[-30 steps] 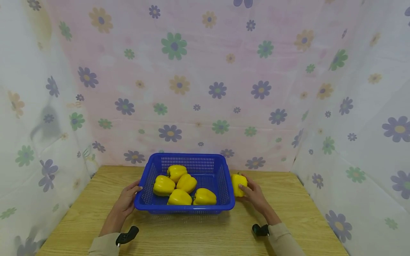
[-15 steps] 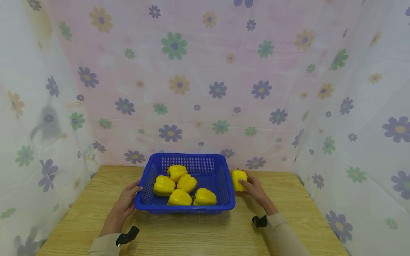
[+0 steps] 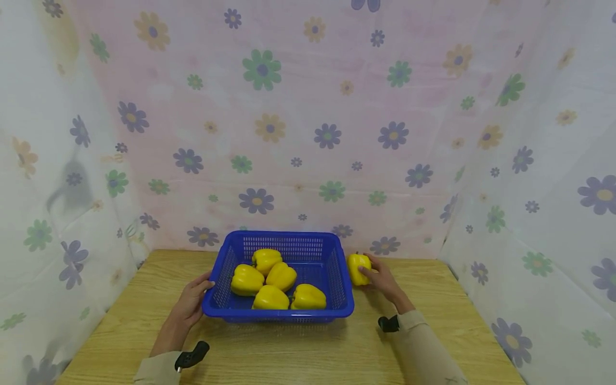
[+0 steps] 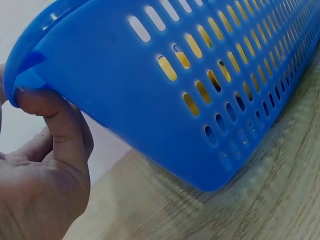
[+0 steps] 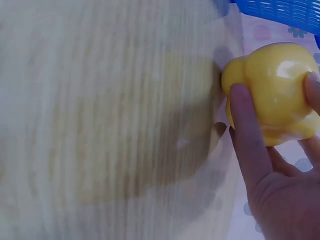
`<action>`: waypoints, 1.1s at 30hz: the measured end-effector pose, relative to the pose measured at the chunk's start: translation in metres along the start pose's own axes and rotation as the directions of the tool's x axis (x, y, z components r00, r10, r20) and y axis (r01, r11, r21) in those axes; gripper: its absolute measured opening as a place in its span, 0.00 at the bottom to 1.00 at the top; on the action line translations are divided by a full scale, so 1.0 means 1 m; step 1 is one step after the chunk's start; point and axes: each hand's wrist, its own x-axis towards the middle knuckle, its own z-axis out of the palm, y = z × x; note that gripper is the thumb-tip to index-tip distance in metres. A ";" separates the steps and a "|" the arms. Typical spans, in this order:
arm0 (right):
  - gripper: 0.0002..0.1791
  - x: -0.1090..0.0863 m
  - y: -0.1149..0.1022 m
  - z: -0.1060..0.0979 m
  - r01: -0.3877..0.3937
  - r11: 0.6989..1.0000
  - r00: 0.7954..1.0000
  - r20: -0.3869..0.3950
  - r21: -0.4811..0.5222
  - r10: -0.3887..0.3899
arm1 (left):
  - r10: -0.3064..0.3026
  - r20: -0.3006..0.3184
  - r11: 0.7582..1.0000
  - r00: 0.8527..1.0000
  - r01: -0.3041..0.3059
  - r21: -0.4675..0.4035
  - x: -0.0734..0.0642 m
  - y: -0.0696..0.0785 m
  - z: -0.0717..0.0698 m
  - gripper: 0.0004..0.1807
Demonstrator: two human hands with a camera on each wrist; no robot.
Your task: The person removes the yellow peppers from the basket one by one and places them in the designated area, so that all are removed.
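Observation:
A blue plastic basket (image 3: 278,312) with slotted walls sits on the table, holding several yellow bell peppers (image 3: 281,275). My left hand (image 3: 189,302) grips its left rim; up close in the left wrist view, the fingers (image 4: 65,127) curl under the rim (image 4: 30,42). Just outside the basket's right wall, my right hand (image 3: 383,280) holds another yellow bell pepper (image 3: 357,269), stem upward. Thumb and fingers lie on opposite sides of this bell pepper (image 5: 275,85) in the right wrist view, where it appears slightly off the table.
The wood-grain table (image 3: 289,355) extends in front of the basket and to both sides. Flower-patterned cloth (image 3: 298,133) hangs behind the table and along both sides. A black device (image 3: 192,355) is worn at each wrist.
My right hand has shifted slightly toward the back of the table with the bell pepper, which now stands more upright. The left hand and basket have stayed put.

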 end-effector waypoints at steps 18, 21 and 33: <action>0.33 0.009 -0.007 -0.002 -0.114 0.991 0.993 0.009 -0.071 0.115 | 0.000 0.010 1.000 1.000 0.000 0.000 -0.002 0.000 0.000 0.37; 0.33 0.010 -0.004 -0.004 -0.132 0.990 0.991 0.009 -0.046 0.133 | -0.004 0.008 1.000 1.000 0.004 0.001 -0.003 0.001 0.001 0.38; 0.36 0.010 -0.001 -0.012 -0.187 0.981 0.981 0.038 -0.050 0.189 | -0.007 -0.003 1.000 1.000 0.007 0.005 -0.002 0.001 0.002 0.36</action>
